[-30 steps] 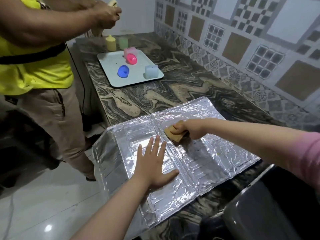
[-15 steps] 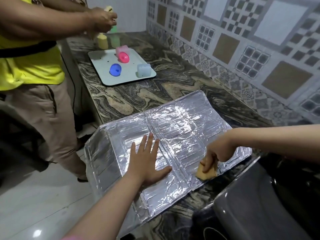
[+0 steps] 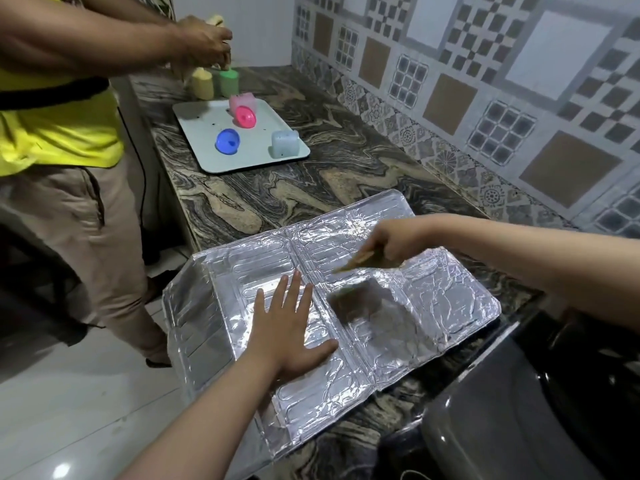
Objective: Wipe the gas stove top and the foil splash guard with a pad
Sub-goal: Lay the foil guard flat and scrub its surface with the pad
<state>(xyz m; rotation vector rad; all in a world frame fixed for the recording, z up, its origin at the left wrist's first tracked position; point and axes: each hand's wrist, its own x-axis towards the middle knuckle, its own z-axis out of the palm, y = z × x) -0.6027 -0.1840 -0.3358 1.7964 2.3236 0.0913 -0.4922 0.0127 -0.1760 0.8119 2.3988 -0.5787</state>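
Observation:
The foil splash guard point(image 3: 450, 292) lies unfolded flat on the marbled counter, its left panel hanging over the counter edge. My left hand point(image 3: 287, 327) presses flat on the middle panel, fingers spread. My right hand point(image 3: 394, 242) hovers above the right-centre of the foil, pinching a tan pad point(image 3: 360, 261) that is lifted off the surface and blurred; its dark shadow falls on the foil below. The dark gas stove point(image 3: 519, 427) shows at the bottom right corner.
Another person in a yellow shirt point(image 3: 59, 109) stands at the left, hands over yellow and green cups point(image 3: 214, 83). A white tray point(image 3: 207, 161) with pink, blue and pale containers sits farther along the counter point(image 3: 311, 188). A tiled wall point(image 3: 485, 98) runs along the right.
My right hand moved with the pad from the foil's near right edge back up toward the centre and lifted it off the surface. My left hand stayed pressed on the foil.

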